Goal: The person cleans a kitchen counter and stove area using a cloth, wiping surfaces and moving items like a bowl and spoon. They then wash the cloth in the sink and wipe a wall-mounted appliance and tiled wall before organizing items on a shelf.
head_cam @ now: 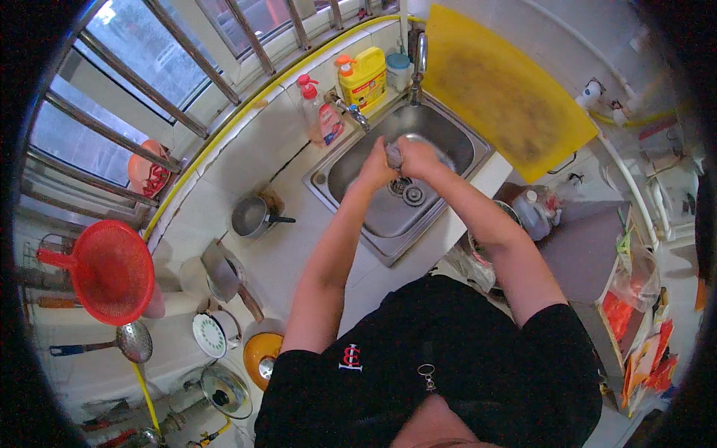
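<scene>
Over a stainless steel sink [386,228] I hold a crumpled greyish cloth [394,155] between both hands. My left hand [378,166] grips it from the left, and my right hand [418,159] grips it from the right. Much of the cloth is hidden inside my fingers. Below my hands, the drain strainer [413,195] shows at the bottom of the basin. A chrome faucet [415,89] rises at the sink's back corner. A smaller tap [358,117] with a blue mark juts from the wall beside the basin.
A pump bottle [324,115] and a yellow detergent jug [363,81] stand behind the sink. A yellow board [493,95] leans at the right. Left on the counter are a small saucepan [250,217] and a cleaver [222,271]. A red plastic strainer [112,274] hangs farther left.
</scene>
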A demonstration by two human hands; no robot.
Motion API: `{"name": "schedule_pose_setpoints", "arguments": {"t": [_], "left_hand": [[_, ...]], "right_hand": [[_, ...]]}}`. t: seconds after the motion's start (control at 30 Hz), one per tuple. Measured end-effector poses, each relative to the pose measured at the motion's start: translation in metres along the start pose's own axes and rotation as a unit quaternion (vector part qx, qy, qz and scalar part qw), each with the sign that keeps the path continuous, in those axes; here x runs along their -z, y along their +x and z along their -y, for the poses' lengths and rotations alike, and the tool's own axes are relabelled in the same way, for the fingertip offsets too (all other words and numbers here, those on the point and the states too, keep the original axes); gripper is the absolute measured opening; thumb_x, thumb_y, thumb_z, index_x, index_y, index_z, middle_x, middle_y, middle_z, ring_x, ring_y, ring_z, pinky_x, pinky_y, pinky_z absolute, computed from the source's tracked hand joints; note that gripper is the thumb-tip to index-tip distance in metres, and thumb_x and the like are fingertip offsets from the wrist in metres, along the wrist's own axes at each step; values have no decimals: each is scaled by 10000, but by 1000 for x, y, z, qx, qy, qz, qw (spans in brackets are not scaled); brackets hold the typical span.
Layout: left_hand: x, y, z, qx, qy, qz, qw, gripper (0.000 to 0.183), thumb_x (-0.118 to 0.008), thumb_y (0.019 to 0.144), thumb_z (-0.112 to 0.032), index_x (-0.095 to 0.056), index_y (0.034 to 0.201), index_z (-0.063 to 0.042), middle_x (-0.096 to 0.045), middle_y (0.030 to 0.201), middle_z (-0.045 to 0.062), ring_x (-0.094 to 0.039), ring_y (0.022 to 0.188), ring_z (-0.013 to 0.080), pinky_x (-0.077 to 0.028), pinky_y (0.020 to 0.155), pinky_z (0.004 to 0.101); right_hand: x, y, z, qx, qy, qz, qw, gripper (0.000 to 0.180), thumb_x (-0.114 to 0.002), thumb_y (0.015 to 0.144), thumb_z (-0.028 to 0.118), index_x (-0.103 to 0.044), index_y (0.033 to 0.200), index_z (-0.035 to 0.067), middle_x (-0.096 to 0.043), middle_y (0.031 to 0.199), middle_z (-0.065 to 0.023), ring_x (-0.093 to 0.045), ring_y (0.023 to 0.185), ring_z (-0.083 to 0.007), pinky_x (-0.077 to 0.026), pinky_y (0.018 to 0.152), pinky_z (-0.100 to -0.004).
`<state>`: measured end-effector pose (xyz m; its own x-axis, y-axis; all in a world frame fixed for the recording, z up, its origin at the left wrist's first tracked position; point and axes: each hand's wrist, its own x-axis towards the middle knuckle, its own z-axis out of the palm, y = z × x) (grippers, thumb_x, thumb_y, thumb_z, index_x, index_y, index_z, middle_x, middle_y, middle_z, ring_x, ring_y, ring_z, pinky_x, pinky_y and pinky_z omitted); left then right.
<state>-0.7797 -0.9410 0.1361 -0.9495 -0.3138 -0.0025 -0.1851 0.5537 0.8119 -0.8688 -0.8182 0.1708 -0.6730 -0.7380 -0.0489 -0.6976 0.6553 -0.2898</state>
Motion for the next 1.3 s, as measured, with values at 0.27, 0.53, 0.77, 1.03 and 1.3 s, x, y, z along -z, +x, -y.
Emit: {"name": "schedule_pose_setpoints", "arguments": {"t": [0.27, 0.53, 0.77, 1.03, 1.3], "left_hand": [[-5, -22, 1, 109, -436, -38, 893, 622, -635, 888, -142, -336, 1433, -120, -585, 1166, 88, -584, 1004, 204, -502, 767, 362], [16, -31, 9, 284, -475, -80, 829, 179, -569, 943, -257, -569, 1082, -144, -579, 949, -25, -507, 721, 103, -409, 616, 282], [35, -50, -16, 128, -513, -29, 848, 203, -576, 912, -171, -568, 1112, -137, -620, 985, -28, -576, 841, 110, -447, 736, 271], [40, -69, -90, 68, -658, 73, 747, 288, -509, 919, -148, -486, 1201, -97, -588, 1113, 35, -571, 1006, 191, -455, 859, 390], [-5, -82, -133, 22, -493, 53, 868, 408, -670, 862, -85, -462, 1213, -88, -599, 1058, 82, -584, 950, 171, -488, 792, 349]], "right_hand": [[8, -11, -12, 78, 262, 53, 960, 838, -795, 633, 163, -396, 1360, 47, -554, 1237, -200, -576, 1098, -341, -492, 881, -396], [-39, -29, -53, -13, 8, 10, 1000, 625, -701, 818, 356, -501, 1359, 116, -553, 1254, -70, -571, 1041, -178, -466, 842, -322], [-2, -68, 12, -122, 708, 84, 691, 462, -655, 895, 437, -603, 1189, 84, -621, 1105, -26, -600, 984, -134, -481, 806, -286], [4, -103, 6, -12, 570, -159, 806, 363, -749, 840, 301, -615, 1078, 63, -619, 959, 3, -570, 864, -93, -469, 740, -255], [60, -165, -22, -33, 599, -198, 775, 157, -669, 897, 230, -577, 914, 105, -557, 825, 40, -525, 795, -65, -437, 719, -241]]}}
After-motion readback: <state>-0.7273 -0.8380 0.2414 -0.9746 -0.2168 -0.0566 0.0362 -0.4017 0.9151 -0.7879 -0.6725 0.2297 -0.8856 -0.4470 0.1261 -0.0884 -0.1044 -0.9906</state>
